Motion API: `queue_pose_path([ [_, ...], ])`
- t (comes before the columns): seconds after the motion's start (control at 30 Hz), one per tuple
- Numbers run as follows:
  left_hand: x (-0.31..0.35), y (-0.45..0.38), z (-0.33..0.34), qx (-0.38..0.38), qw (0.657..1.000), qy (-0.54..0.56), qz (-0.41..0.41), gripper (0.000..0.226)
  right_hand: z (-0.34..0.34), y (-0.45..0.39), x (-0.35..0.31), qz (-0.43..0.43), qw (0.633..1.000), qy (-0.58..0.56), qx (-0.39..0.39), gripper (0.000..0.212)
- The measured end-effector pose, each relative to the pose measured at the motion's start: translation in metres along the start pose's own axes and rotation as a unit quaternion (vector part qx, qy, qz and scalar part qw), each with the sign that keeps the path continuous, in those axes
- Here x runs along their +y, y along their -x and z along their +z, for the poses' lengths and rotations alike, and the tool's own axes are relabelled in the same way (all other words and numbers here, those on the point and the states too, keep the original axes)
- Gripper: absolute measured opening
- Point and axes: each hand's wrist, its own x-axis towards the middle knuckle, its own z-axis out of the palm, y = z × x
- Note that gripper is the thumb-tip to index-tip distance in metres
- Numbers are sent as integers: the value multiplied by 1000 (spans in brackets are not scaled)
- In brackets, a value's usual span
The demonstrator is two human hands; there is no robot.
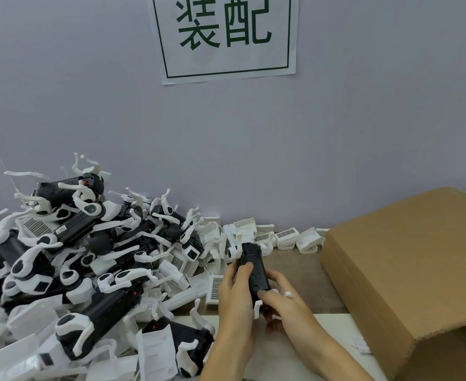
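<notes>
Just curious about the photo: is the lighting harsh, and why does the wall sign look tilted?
Head view: the light is soft and even, with no strong glare on the held black plastic body; the wide lens skews the paper sign and the cardboard stack.

Left grip (236, 294) and right grip (282, 305) are bare hands on bare, unsleeved forearms (318, 346)

One cardboard stack (408, 270). Left of it: two hands, left hand (236, 295) and right hand (284, 303), together gripping one black unit (254, 266); one heap of black-and-white units (75, 257), too many to count; loose white housings (287, 237), over ten. Above-left of it: one paper sign (223, 37), two green characters.
</notes>
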Motion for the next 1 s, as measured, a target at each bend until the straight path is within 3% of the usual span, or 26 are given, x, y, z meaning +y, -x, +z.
queue_pose_path([
  [0.37, 2, -1, -1, 17, 1000, -3, -6, 23, 1, -1, -1, 16, 999, -23, -25, 42],
  [0.5, 2, 0, -1, 17, 1000, 7, -14, 25, -1, -3, 1, 13, 999, -22, -43, 57],
  [1.0, 0, 0, 1, 22, 999, 22, 11, 15, -1, -1, -1, -4, 1000, -10, -21, 47],
])
